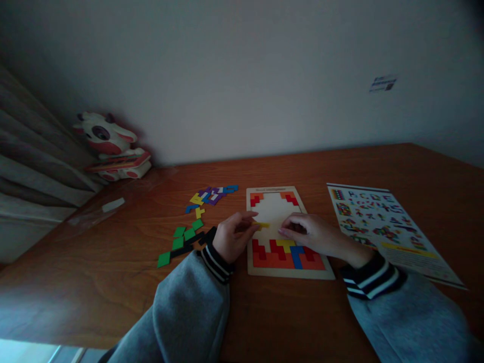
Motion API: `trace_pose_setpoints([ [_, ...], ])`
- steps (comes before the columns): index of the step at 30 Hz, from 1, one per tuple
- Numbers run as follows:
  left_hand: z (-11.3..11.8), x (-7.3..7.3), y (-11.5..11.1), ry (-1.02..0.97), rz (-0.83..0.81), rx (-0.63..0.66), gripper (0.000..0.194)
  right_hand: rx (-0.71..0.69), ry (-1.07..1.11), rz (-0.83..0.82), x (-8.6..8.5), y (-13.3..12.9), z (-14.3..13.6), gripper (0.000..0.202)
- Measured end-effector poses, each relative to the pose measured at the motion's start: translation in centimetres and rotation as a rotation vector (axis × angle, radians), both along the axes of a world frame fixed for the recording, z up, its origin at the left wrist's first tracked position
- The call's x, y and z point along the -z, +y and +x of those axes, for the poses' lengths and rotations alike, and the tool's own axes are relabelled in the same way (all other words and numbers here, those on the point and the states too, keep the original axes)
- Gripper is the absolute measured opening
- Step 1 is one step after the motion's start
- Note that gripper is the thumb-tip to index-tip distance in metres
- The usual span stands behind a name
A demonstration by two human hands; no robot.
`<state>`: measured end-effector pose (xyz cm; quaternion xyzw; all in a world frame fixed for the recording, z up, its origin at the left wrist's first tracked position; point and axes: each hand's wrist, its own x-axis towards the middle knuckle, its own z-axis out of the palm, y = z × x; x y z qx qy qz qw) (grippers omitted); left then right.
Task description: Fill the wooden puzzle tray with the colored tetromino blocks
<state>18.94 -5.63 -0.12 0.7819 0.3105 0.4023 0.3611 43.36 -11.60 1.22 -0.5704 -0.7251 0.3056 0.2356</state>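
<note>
A pale puzzle board point(272, 232) lies on the table, with red, orange, yellow and blue pieces along its near end and red and orange ones in its far corners. Over its left edge, my left hand point(233, 235) pinches a small yellow piece point(263, 225) between thumb and fingertips. My right hand point(308, 233) is over the board's right side, its thumb and index finger close together; whether anything is between them is hidden.
Green and black pieces point(178, 243) lie left of my left hand, with purple, yellow and blue pieces point(214, 195) behind them. A printed pattern sheet point(385, 227) is at the right. A cow figure point(113, 146) stands at the back left.
</note>
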Motion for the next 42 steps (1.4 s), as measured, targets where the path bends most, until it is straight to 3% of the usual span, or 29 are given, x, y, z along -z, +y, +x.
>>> trace_pose_setpoints([
  [2, 0.0, 0.2, 0.0, -0.032, -0.070, -0.018, 0.033, 0.008, -0.004, 0.001, 0.0, 0.0, 0.0, 0.039],
  [5, 0.0, 0.2, -0.1, 0.000, -0.063, 0.006, 0.024, 0.012, -0.012, 0.001, 0.0, 0.0, 0.0, 0.040],
  [10, -0.2, -0.4, -0.1, 0.130, 0.111, 0.098, 0.015, 0.008, -0.017, 0.004, -0.1, 0.1, -0.1, 0.041],
  [17, 0.0, -0.5, 0.1, 0.233, 0.366, 0.235, 0.020, 0.001, -0.023, 0.025, -0.2, 0.0, -0.1, 0.039],
  [23, -0.1, -1.2, -0.2, 0.344, 0.523, 0.167, 0.021, 0.001, -0.013, 0.004, -0.2, 0.1, -0.1, 0.041],
  [27, -0.4, -1.4, -0.5, 0.416, 0.594, 0.255, 0.025, 0.010, -0.009, 0.002, 0.1, 0.1, -0.1, 0.042],
  [35, -0.5, -0.7, -0.3, 0.388, 0.646, 0.335, 0.026, 0.005, -0.002, 0.019, 0.2, 0.0, -0.1, 0.037],
  [42, -0.7, -1.0, -0.3, 0.440, 0.655, 0.330, 0.023, 0.008, -0.020, 0.020, 0.1, 0.1, -0.1, 0.035],
])
